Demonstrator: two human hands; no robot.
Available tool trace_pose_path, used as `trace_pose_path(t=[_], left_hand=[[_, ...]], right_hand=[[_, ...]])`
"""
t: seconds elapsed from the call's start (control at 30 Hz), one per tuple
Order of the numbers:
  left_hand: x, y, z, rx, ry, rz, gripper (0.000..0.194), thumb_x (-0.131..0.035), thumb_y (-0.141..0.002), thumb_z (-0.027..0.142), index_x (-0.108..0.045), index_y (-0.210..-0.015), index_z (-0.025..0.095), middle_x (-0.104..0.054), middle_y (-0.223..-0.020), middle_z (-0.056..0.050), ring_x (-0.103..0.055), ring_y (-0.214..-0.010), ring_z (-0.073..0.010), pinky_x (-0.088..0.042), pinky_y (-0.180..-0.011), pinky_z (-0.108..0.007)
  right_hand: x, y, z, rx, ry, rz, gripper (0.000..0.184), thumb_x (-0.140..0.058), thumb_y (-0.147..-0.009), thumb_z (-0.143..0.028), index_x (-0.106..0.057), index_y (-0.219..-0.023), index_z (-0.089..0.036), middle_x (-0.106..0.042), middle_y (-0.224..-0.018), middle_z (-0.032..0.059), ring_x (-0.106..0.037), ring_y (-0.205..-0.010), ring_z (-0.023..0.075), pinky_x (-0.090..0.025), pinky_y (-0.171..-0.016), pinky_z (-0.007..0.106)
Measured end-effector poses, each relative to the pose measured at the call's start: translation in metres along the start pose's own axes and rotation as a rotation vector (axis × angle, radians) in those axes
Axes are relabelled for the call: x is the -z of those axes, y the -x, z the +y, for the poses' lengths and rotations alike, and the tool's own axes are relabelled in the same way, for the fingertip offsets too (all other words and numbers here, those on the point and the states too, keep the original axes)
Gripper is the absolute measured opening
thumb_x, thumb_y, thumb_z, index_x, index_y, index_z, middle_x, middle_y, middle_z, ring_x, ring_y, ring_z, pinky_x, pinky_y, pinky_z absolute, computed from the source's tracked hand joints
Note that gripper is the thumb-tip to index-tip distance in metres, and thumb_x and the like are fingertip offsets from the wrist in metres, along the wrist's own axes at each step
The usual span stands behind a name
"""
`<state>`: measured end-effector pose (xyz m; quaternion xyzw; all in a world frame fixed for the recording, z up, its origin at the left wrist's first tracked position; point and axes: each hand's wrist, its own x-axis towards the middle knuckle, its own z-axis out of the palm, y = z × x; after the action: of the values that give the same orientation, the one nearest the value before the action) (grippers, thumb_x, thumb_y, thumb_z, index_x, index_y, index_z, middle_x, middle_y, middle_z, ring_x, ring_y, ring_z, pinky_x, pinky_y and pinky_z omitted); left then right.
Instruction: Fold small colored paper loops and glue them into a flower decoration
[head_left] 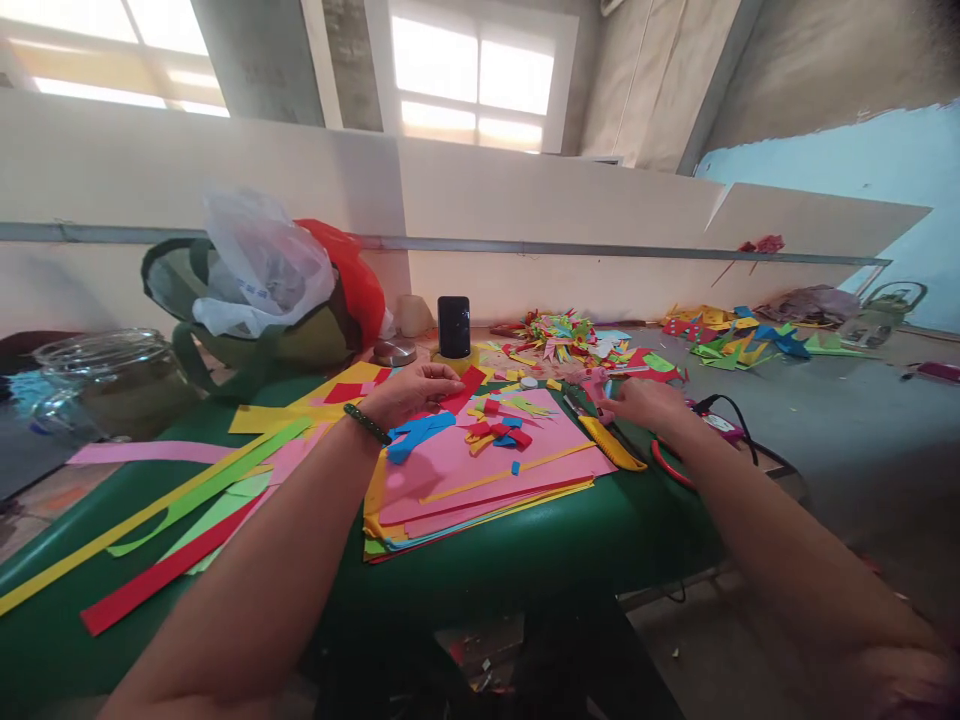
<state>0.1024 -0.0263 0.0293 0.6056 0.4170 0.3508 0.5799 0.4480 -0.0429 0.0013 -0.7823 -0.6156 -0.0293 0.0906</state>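
My left hand (412, 396), with a dark beaded bracelet, is above the back left of the paper stack. Its thumb and fingers pinch together at a red paper strip (465, 390). My right hand (646, 403) is at the stack's back right, fingers curled beside a pink object (591, 384) whose kind I cannot make out. Its fingertips are partly hidden. Nearby lies a yellow-handled utility knife (611, 443). On the pink top sheet (450, 470) are small folded red, blue and yellow paper pieces (499, 434). Blue strips (420, 433) lie near my left hand.
Long coloured paper strips (180, 575) lie on the green surface at left. A phone (454, 327) stands upright behind the stack. Paper heaps (559, 335) lie farther back. A bag (285, 335) and a glass jar (112, 380) stand at left. A red cable (670, 465) runs at right.
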Motion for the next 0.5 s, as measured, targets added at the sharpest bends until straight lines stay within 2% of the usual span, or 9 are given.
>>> trace_pose_path(t=[0.03, 0.07, 0.17, 0.23, 0.3, 0.37, 0.5], left_hand=[[-0.001, 0.000, 0.000, -0.014, -0.020, 0.003, 0.029, -0.082, -0.053, 0.026, -0.059, -0.066, 0.016, -0.052, -0.063, 0.006, -0.047, -0.057, -0.0052, -0.037, -0.051, -0.017], [-0.003, 0.000, 0.000, -0.031, -0.042, 0.008, 0.027, -0.081, -0.054, 0.026, -0.059, -0.066, 0.016, -0.052, -0.063, 0.005, -0.046, -0.056, -0.0052, -0.036, -0.050, -0.018], [-0.008, -0.001, -0.001, -0.091, -0.124, 0.039, 0.018, -0.074, -0.058, 0.025, -0.059, -0.064, 0.016, -0.051, -0.059, 0.005, -0.043, -0.053, -0.0055, -0.034, -0.049, -0.019], [-0.013, -0.002, -0.002, -0.135, -0.203, 0.074, 0.015, -0.071, -0.061, 0.024, -0.059, -0.062, 0.016, -0.050, -0.056, 0.005, -0.043, -0.051, -0.0061, -0.035, -0.048, -0.020], [-0.017, -0.002, -0.003, -0.171, -0.277, 0.113, 0.013, -0.068, -0.062, 0.023, -0.057, -0.060, 0.017, -0.050, -0.053, 0.005, -0.044, -0.050, -0.0071, -0.037, -0.048, -0.021], [-0.021, -0.003, -0.005, -0.192, -0.297, 0.155, 0.012, -0.067, -0.062, 0.023, -0.056, -0.060, 0.017, -0.050, -0.052, 0.005, -0.046, -0.049, -0.0077, -0.038, -0.048, -0.021], [-0.025, -0.006, -0.009, -0.196, -0.098, 0.213, 0.023, -0.072, -0.057, 0.030, -0.054, -0.062, 0.018, -0.052, -0.056, 0.006, -0.049, -0.053, -0.0077, -0.043, -0.053, -0.022]], right_hand=[[0.008, 0.010, -0.005, -0.028, 0.024, 0.023, 0.031, -0.062, -0.079, -0.046, -0.067, -0.066, -0.018, -0.069, -0.075, 0.0122, -0.063, -0.074, 0.0252, -0.039, -0.062, 0.030], [0.015, 0.020, -0.013, 0.016, 0.003, 0.057, 0.029, -0.058, -0.082, -0.044, -0.067, -0.071, -0.019, -0.070, -0.079, 0.0107, -0.063, -0.075, 0.0238, -0.039, -0.062, 0.029], [0.032, 0.050, -0.048, 0.343, -0.273, 0.169, 0.018, -0.054, -0.085, -0.035, -0.066, -0.084, -0.021, -0.069, -0.082, 0.0057, -0.059, -0.071, 0.0179, -0.038, -0.064, 0.027], [0.036, 0.063, -0.077, 0.538, -0.391, 0.284, 0.017, -0.052, -0.085, -0.031, -0.064, -0.081, -0.020, -0.067, -0.083, 0.0055, -0.055, -0.067, 0.0153, -0.039, -0.066, 0.027], [0.034, 0.067, -0.102, 0.656, -0.421, 0.384, 0.016, -0.052, -0.085, -0.029, -0.063, -0.079, -0.019, -0.065, -0.082, 0.0051, -0.053, -0.066, 0.0144, -0.038, -0.067, 0.027], [0.026, 0.063, -0.122, 0.704, -0.434, 0.469, 0.012, -0.053, -0.084, -0.027, -0.061, -0.079, -0.019, -0.063, -0.080, 0.0048, -0.053, -0.066, 0.0146, -0.037, -0.065, 0.027], [0.000, 0.046, -0.141, 0.852, -0.525, 0.612, 0.010, -0.049, -0.082, -0.015, -0.059, -0.080, -0.018, -0.060, -0.080, 0.0055, -0.055, -0.072, 0.0162, -0.040, -0.065, 0.027]])
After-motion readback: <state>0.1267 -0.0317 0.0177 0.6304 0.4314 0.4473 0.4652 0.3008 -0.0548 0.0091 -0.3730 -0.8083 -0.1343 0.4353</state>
